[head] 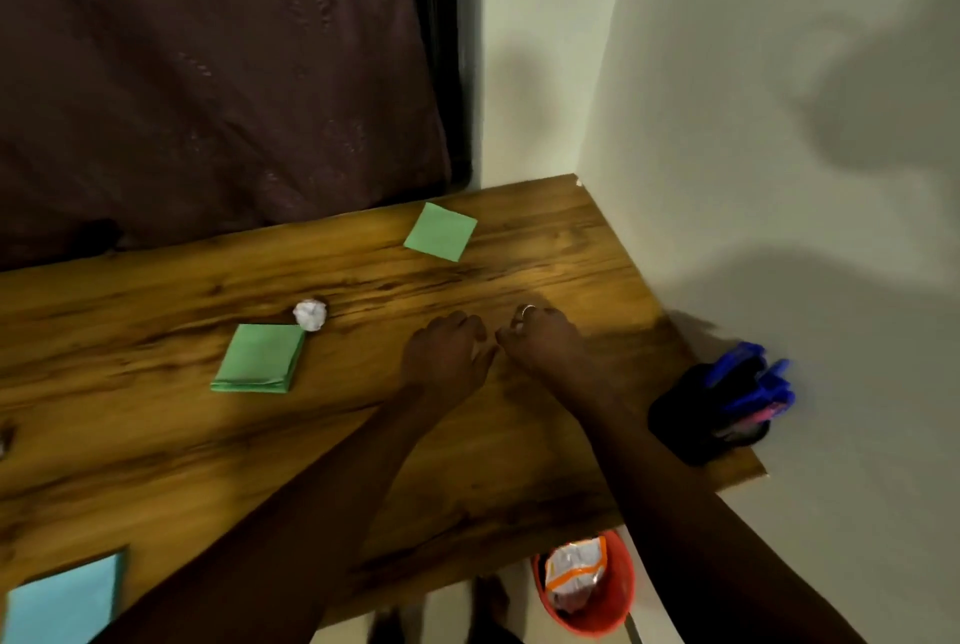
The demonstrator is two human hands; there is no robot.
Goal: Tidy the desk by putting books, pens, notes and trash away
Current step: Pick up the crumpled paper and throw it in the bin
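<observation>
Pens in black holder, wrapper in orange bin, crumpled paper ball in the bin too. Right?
No. Head view: the crumpled paper ball lies on the desk beside a green note pad, not in the orange bin. The pens in the black holder and the wrapper in the bin hold.

Ring (528,311) on R hand (545,346)

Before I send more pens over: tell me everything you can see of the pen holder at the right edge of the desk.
The pen holder is a black cup, dark and blurred, so its material is unclear. It stands at the right edge of the desk, against or very near the wall, and seems to lean toward it, though the wide lens may cause that. Several blue pens and something pink stick out of its top. Nothing else appears to touch it.
</observation>
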